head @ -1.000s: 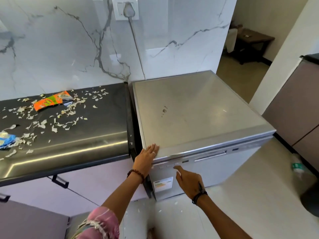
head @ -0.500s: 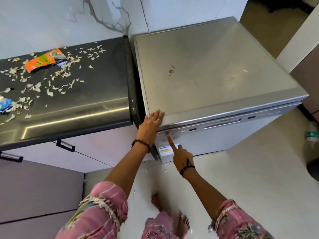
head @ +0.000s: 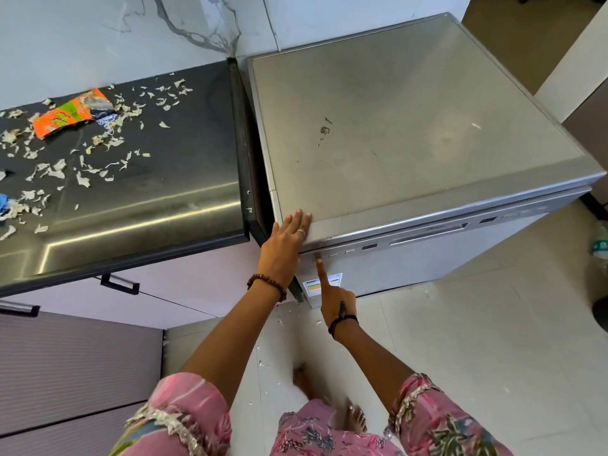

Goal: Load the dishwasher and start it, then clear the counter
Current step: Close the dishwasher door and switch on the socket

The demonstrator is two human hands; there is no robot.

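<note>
now one dishwasher (head: 411, 126), left hand (head: 285, 245) flat on top, right hand (head: 335, 299) curled, one finger on panel

We see a silver-grey dishwasher (head: 411, 126) with a dark smudge on top, a glossy black worktop (head: 148, 192) strewn with pale scraps (head: 49, 169), and an orange-and-green wrapper (head: 65, 115) well left of the fingers. Our sleeves (head: 184, 419) are pink, floral-patterned; the wall (head: 98, 37) is white marble, grey-veined.

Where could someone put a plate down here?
The dishwasher top is bare beyond the left hand at its front-left corner. The counter is bare along its right and front edges; its left part is crowded with scraps and an orange wrapper.
</note>
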